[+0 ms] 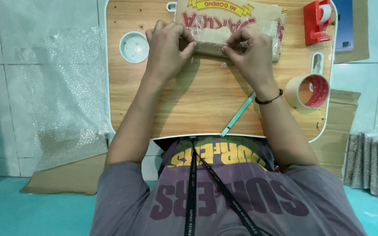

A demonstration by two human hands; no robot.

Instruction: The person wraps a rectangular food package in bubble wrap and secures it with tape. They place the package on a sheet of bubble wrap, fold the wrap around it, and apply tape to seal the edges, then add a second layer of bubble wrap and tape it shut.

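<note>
Head view shows a wooden lap table (206, 100) over pale tiled floor (14, 65). Both the left hand (168, 48) and right hand (251, 54) pinch the cardboard parcel (230, 24) at its near edge, its long axis running between them.

from my remote view i counted two hands: one left hand (168, 49) and one right hand (251, 56). there was one cardboard parcel (232, 24), one wooden lap table (206, 105), one red tape dispenser (316, 21), one roll of tan tape (307, 91), one teal cutter (238, 114), one sheet of bubble wrap (64, 91), one round cup recess (134, 46) and one dark bracelet (268, 99).
</note>
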